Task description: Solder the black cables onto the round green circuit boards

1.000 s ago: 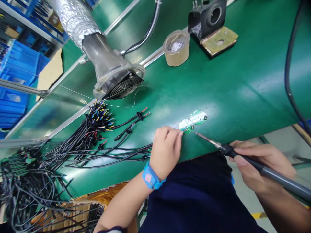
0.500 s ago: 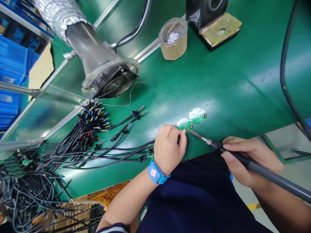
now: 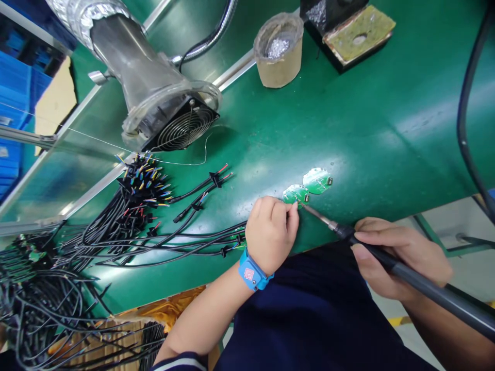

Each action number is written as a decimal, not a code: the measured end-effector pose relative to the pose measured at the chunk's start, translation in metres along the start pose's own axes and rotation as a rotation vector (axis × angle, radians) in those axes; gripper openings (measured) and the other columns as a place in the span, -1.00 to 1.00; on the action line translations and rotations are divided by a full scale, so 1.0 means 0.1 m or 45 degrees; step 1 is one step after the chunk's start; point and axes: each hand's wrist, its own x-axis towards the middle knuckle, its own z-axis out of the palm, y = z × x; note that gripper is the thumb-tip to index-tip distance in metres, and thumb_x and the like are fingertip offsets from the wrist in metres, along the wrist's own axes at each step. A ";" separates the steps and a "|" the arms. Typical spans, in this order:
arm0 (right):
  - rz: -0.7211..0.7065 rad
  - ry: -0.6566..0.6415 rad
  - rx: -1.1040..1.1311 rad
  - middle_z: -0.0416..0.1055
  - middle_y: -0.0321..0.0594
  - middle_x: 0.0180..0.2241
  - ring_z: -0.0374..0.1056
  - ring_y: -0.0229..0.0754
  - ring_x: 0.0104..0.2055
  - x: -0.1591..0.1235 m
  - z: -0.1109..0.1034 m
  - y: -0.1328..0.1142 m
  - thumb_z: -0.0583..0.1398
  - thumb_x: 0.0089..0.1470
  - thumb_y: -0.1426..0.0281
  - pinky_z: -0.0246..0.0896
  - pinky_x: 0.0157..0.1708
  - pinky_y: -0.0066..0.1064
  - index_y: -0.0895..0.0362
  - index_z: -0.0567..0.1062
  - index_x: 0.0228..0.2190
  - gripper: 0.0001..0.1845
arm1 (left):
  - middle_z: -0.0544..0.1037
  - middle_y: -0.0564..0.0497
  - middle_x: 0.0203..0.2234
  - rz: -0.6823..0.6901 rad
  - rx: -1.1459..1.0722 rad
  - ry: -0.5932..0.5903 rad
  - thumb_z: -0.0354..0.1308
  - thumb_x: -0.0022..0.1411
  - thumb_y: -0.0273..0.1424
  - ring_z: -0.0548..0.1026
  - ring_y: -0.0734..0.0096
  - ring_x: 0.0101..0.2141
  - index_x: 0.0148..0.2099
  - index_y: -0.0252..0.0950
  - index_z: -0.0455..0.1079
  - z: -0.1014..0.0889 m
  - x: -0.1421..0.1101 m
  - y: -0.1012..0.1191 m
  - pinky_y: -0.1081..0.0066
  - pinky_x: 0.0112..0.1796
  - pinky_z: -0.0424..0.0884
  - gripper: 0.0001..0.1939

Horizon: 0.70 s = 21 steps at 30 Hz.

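My left hand [image 3: 270,224], with a blue strap at the wrist, is closed in a pinch at the near edge of a round green circuit board [image 3: 293,194]. A black cable [image 3: 216,231] runs in under that hand from the left and appears held in it; its end is mostly hidden by the fingers. Another round board [image 3: 317,180] lies against the first, up and to the right. My right hand [image 3: 398,252] is wrapped round the dark handle of a soldering iron [image 3: 323,218]. The iron's tip is at the first board's near edge, close beside my left fingertips.
A bundle of black cables [image 3: 112,216] with stripped ends lies left. Behind stand a fume extractor with a fan [image 3: 187,126], a tub of solder bits [image 3: 279,69] and an iron stand with a yellow sponge [image 3: 359,41]. A thick black cord [image 3: 466,113] hangs at the right.
The view has shifted slightly. Both hands keep nearly the same pose, with the iron's tip still by the left fingertips at the board.
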 end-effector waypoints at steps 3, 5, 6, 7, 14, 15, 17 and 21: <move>0.049 -0.042 -0.006 0.37 -0.30 -0.55 0.41 -0.15 -0.46 0.00 -0.01 -0.02 0.22 -0.20 0.50 0.35 -0.52 -0.31 0.06 0.41 -0.35 -0.74 | 0.38 -0.04 -0.50 0.013 0.014 -0.004 0.05 0.24 -0.40 0.31 0.39 -0.41 -0.41 -0.33 0.31 0.00 0.00 0.00 0.37 -0.35 0.25 -0.83; 0.086 0.007 0.006 0.38 -0.29 -0.55 0.41 -0.16 -0.45 0.00 -0.02 -0.03 0.22 -0.18 0.50 0.35 -0.51 -0.30 0.06 0.42 -0.36 -0.76 | 0.38 -0.04 -0.50 0.020 0.014 -0.005 0.05 0.23 -0.40 0.31 0.39 -0.41 -0.42 -0.33 0.30 0.00 0.00 0.00 0.37 -0.35 0.25 -0.83; 0.105 0.046 0.027 0.39 -0.28 -0.54 0.41 -0.16 -0.45 0.00 -0.02 -0.03 0.22 -0.18 0.51 0.35 -0.49 -0.29 0.07 0.43 -0.36 -0.76 | 0.38 -0.03 -0.50 0.021 0.012 -0.005 0.05 0.24 -0.40 0.31 0.39 -0.41 -0.42 -0.33 0.30 0.00 0.00 0.00 0.37 -0.35 0.25 -0.82; 0.120 0.089 0.054 0.39 -0.27 -0.54 0.41 -0.15 -0.45 0.00 -0.03 -0.04 0.22 -0.19 0.52 0.35 -0.48 -0.28 0.07 0.44 -0.36 -0.75 | 0.37 -0.03 -0.50 0.021 0.010 -0.008 0.04 0.24 -0.40 0.31 0.39 -0.40 -0.42 -0.33 0.30 0.01 0.00 0.00 0.37 -0.35 0.25 -0.82; 0.107 -0.035 -0.037 0.37 -0.26 -0.58 0.40 -0.17 -0.48 0.08 0.00 -0.04 0.21 -0.17 0.46 0.31 -0.54 -0.31 0.09 0.45 -0.39 -0.83 | 0.36 -0.02 -0.51 0.010 0.006 -0.001 0.04 0.23 -0.41 0.29 0.39 -0.41 -0.43 -0.31 0.29 0.02 0.01 0.01 0.36 -0.36 0.23 -0.82; 0.048 -0.026 -0.052 0.37 -0.27 -0.57 0.40 -0.17 -0.48 0.09 0.01 -0.04 0.22 -0.18 0.49 0.31 -0.54 -0.33 0.09 0.45 -0.37 -0.79 | 0.35 -0.02 -0.51 0.012 0.013 0.007 0.04 0.23 -0.41 0.29 0.39 -0.42 -0.44 -0.31 0.29 0.02 0.01 0.01 0.36 -0.37 0.22 -0.82; -0.045 -0.033 -0.087 0.37 -0.28 -0.56 0.40 -0.20 -0.49 0.11 0.01 -0.05 0.22 -0.19 0.52 0.31 -0.55 -0.37 0.10 0.43 -0.34 -0.74 | 0.34 -0.01 -0.53 0.012 0.033 0.033 0.04 0.22 -0.42 0.27 0.40 -0.43 -0.45 -0.30 0.27 0.03 0.00 0.02 0.37 -0.38 0.21 -0.81; -0.112 -0.081 -0.237 0.38 -0.29 -0.55 0.39 -0.23 -0.49 0.13 -0.01 -0.07 0.22 -0.16 0.47 0.30 -0.56 -0.42 0.09 0.40 -0.35 -0.77 | 0.31 0.01 -0.55 -0.011 0.097 0.071 0.05 0.20 -0.43 0.26 0.40 -0.45 -0.48 -0.29 0.25 0.07 -0.01 0.05 0.37 -0.40 0.17 -0.80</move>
